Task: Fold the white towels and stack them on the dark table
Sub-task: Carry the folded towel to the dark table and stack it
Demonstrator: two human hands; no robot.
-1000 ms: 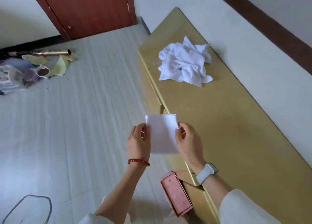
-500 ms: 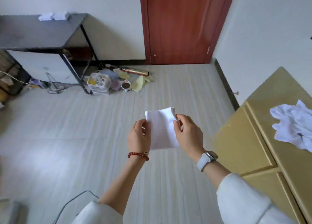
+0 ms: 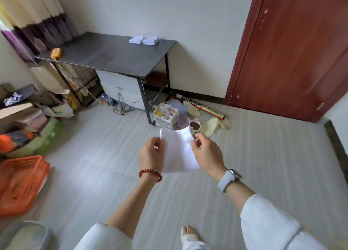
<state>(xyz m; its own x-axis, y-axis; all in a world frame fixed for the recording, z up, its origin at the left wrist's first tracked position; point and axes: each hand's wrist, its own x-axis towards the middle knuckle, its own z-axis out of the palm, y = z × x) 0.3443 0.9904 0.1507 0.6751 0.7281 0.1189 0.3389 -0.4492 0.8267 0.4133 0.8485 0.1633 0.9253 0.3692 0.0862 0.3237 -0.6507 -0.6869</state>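
A folded white towel [image 3: 178,151] hangs in the air over the floor, pinched at its left edge by the left hand [image 3: 151,153] and at its right edge by the right hand [image 3: 206,151]. 2 folded towels [image 3: 144,40] lie side by side on the dark table [image 3: 105,55], against the wall.

Towel held between two hands, table far ahead.
The folded towel [image 3: 178,151] sits between the left hand [image 3: 151,152] and right hand [image 3: 206,152]. Two towel stacks [image 3: 144,40] lie on the table [image 3: 105,55], left of the door [image 3: 293,51].
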